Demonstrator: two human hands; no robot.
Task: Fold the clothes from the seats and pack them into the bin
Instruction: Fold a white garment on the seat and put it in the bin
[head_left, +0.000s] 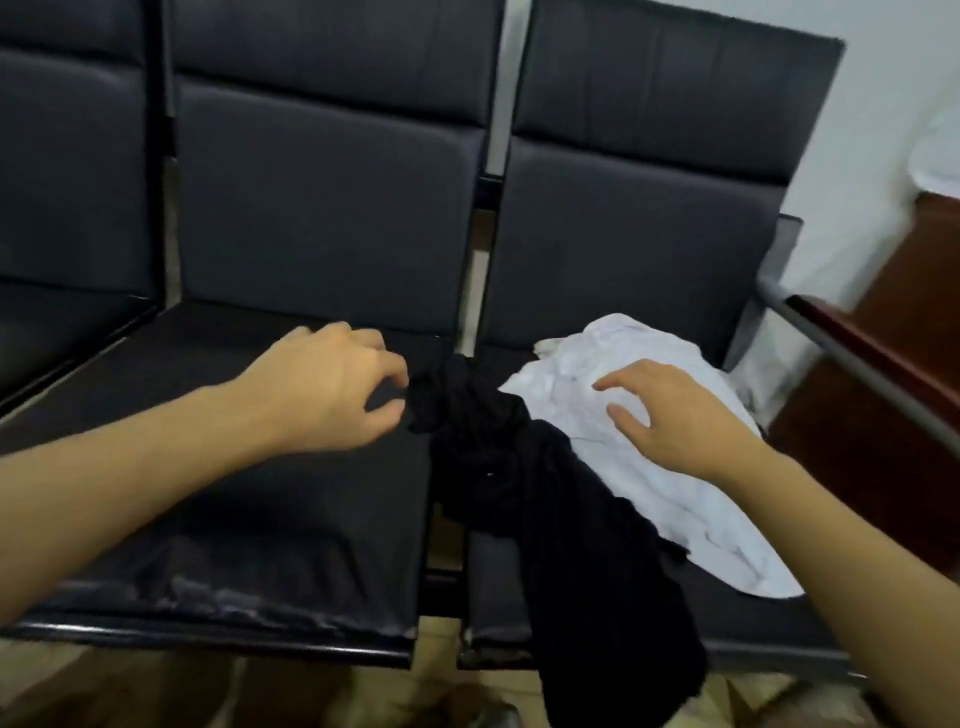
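Plainly soft and light, the black garment (545, 499) straddles the gap between two seats (260, 493), trailing off the front edge; best pinched at its bunched top — left hand (332, 389) and right hand (670, 415) hover with fingers spread, holding nothing; white garment (649, 467) lies beside it.

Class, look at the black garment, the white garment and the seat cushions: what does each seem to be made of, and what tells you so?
Black garment: soft matte cloth, it bunches and hangs limp over the seat edge. White garment: thin woven fabric, likely cotton, finely creased. Seat cushions: probably faux leather, smooth with a faint sheen, its surface flaking at the front edge.
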